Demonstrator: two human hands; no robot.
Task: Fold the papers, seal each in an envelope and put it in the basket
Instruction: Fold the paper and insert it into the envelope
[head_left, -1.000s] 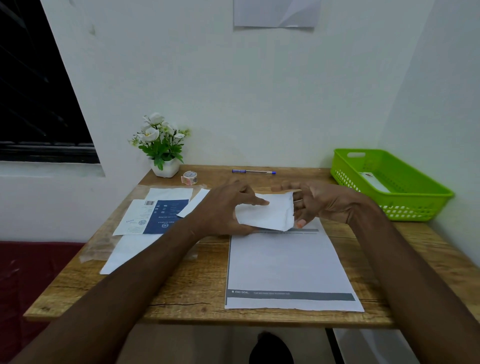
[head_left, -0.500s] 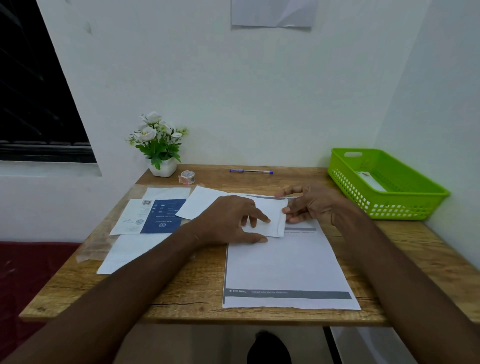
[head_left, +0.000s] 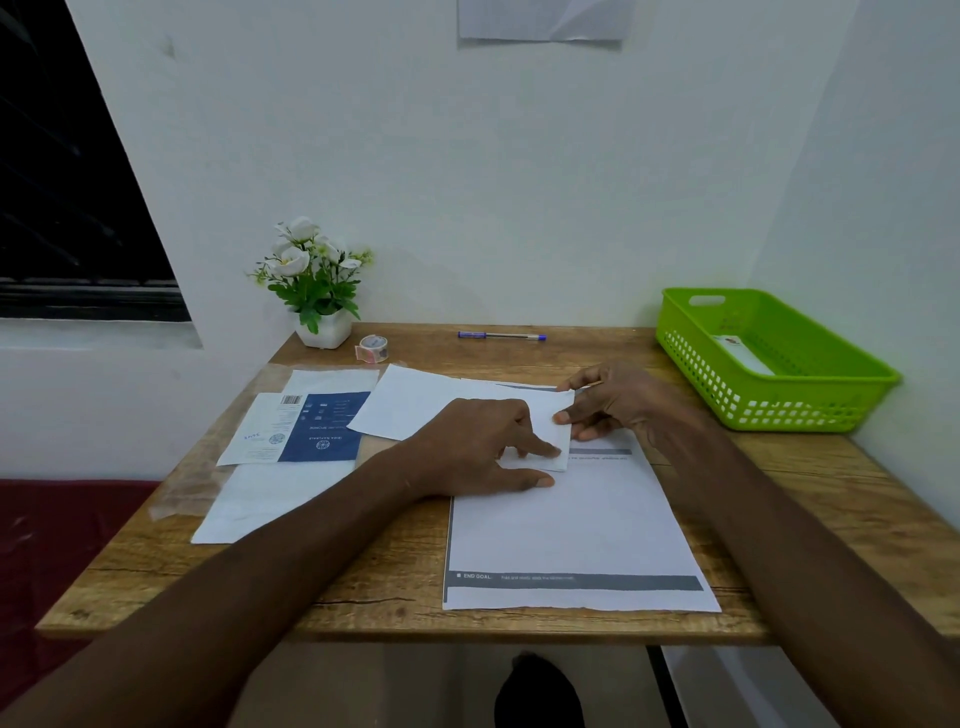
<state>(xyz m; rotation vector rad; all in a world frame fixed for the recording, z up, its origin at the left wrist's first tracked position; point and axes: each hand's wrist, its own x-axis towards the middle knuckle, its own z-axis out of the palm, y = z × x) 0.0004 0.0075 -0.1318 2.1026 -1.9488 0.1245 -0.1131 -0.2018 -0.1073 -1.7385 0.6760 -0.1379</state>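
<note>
Wooden desk (head_left: 395, 587) against a white wall. Left hand (head_left: 480, 449) presses flat on a white envelope (head_left: 556, 423), index finger and thumb extended. Right hand (head_left: 608, 402) pinches the envelope's right edge with curled fingers. Envelope lies on the top end of a printed sheet (head_left: 566, 525). Right of the sheet: green basket (head_left: 831, 410), something white inside. Left of it: loose papers (head_left: 311, 431). Behind it: pen (head_left: 501, 336), tape roll (head_left: 373, 347), potted flowers (head_left: 311, 280).
</note>
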